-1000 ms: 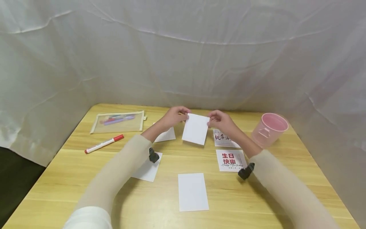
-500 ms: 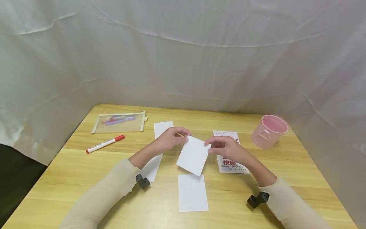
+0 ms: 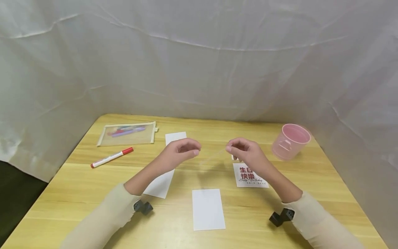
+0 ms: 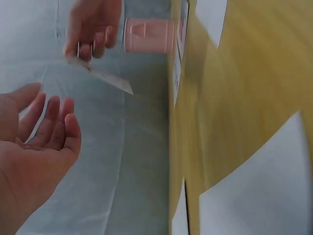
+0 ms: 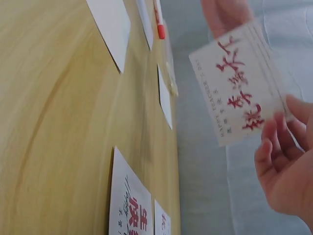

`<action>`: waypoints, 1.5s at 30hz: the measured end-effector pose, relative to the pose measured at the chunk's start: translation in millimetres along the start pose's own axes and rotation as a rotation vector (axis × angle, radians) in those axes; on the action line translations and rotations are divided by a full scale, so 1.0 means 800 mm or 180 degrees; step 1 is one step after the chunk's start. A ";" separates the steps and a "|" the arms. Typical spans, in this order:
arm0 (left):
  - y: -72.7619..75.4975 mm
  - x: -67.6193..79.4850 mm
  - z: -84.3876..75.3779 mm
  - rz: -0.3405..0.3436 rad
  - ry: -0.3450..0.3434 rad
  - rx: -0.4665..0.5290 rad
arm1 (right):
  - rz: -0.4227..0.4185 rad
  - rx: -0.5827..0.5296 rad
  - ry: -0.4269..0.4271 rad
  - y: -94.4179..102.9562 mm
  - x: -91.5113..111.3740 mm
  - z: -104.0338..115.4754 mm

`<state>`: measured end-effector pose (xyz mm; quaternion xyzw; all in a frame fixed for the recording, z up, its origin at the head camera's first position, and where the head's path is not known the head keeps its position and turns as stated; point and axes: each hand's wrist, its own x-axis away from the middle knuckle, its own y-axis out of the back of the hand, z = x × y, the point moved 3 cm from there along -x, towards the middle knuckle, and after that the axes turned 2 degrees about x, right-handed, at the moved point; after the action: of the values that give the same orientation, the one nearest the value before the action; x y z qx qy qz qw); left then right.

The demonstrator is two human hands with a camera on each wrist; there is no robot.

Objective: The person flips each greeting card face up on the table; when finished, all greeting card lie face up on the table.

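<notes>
My right hand (image 3: 252,156) pinches a greeting card (image 5: 237,85) by one edge, above the middle of the table. Red characters and "Happy Teacher's Day" lettering face the right wrist view; from the head the card is a thin, blurred edge. Across from it my left hand (image 3: 175,158) hovers with bent, relaxed fingers and holds nothing; the left wrist view shows a gap between it and the card. Below lie a blank white card (image 3: 208,209) at front, another white card (image 3: 161,185) under the left forearm, and a red-lettered birthday card (image 3: 247,176) beneath the right hand.
One more white card (image 3: 174,137) lies at back left, and a printed card (image 5: 163,220) sits behind the birthday card. A zip pouch of pens (image 3: 124,138) and a red-capped marker (image 3: 112,158) lie left. A pink cup (image 3: 287,145) stands back right; grey cloth (image 3: 199,69) hangs behind.
Both hands held the card, blank side up, and brought it nearer. The left hand has now let go and moved left; the card has turned edge-on in the right hand.
</notes>
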<state>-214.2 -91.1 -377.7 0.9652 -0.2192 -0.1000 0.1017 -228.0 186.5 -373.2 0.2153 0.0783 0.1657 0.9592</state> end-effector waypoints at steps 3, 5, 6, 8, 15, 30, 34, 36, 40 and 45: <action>-0.002 0.008 0.000 -0.0024 0.0020 0.0197 | -0.0175 -0.0063 -0.0027 -0.002 -0.002 0.002; -0.004 0.009 0.004 -0.0110 0.0046 0.0237 | -0.0255 -0.0113 -0.0035 -0.003 -0.003 0.002; -0.005 0.009 0.006 -0.0155 0.0065 0.0240 | -0.0273 -0.0140 -0.0036 -0.004 -0.004 0.001; -0.006 0.008 0.010 -0.0243 0.0101 0.0188 | -0.0283 -0.0171 -0.0040 -0.005 -0.004 -0.001; -0.006 0.004 0.008 -0.0432 0.0091 0.0071 | -0.0476 0.0229 0.0420 -0.005 -0.002 0.008; -0.033 -0.014 -0.009 -0.0044 -0.0051 -0.0103 | -0.0054 0.0617 0.1467 -0.043 0.002 0.045; -0.027 -0.005 -0.007 -0.0284 -0.0048 0.0118 | -0.0191 0.0220 0.0982 -0.030 0.002 0.035; -0.021 0.001 -0.002 -0.0467 -0.0039 0.0272 | -0.0325 -0.0110 0.0762 -0.022 0.002 0.029; -0.015 0.012 0.013 -0.0680 0.0015 0.0490 | -0.0593 -0.0766 0.0510 -0.010 0.002 0.020; -0.017 0.015 0.029 -0.0644 0.0149 0.0583 | -0.0663 -0.1266 0.0339 -0.012 0.004 0.014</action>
<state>-203.6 -88.0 -405.0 0.9897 -0.1266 -0.0668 0.0077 -219.8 175.0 -367.6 0.0038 0.1163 0.0891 0.9892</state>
